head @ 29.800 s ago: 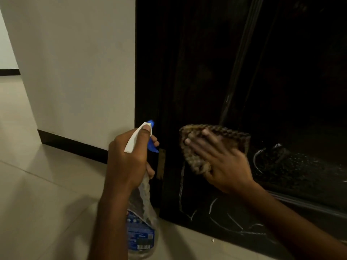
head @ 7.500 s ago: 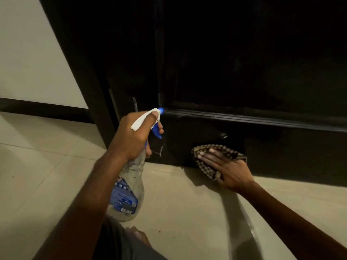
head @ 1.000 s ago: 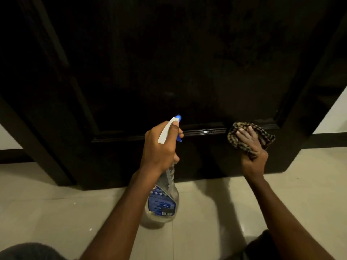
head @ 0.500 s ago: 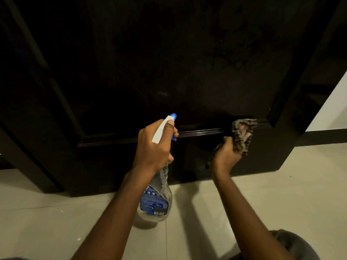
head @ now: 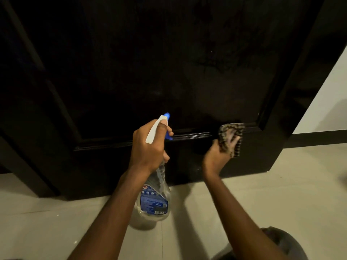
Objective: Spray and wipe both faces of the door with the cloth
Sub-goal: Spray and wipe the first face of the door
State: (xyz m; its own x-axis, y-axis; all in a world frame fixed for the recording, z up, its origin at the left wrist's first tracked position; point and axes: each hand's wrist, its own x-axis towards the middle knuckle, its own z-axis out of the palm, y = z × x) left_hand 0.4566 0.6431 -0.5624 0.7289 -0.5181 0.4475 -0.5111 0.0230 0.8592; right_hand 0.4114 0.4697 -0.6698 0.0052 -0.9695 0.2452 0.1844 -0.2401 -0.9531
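Dark, glossy wooden door (head: 169,72) across the upper frame, smooth and reflective, with a raised, ridged moulding (head: 191,135) running level just above centre.

Centre of frame: left hand (head: 148,147), fingers curled tight round the neck of a clear plastic spray bottle (head: 155,201), thumb laid along the white wedge-shaped head, blue nozzle tip pointing at the door. Rounded, see-through body with a blue label hanging below the fist.

Right of centre: right hand (head: 217,152), fingers bent round a bunched, checked brown woven cloth (head: 231,134), slightly blurred, at the door's lower right, by the moulding's end.

Pale, smooth floor tiles (head: 281,194) along the bottom. Matt white wall (head: 330,102) and dark skirting strip (head: 319,137) at the right edge.
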